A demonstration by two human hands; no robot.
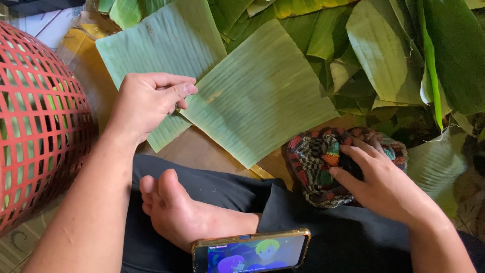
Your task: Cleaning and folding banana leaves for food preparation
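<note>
My left hand pinches the near left corner of a square-cut banana leaf lying on the floor, which overlaps a second cut leaf behind it. My right hand rests with spread fingers on a crumpled multicoloured woven cloth at the leaf's right, fingertips pressing into it. I sit cross-legged in dark trousers, one bare foot turned up between my arms.
A red plastic lattice basket stands at the left. A heap of uncut banana leaves fills the far and right side. A phone in a clear case lies on my leg, its screen lit with a cartoon.
</note>
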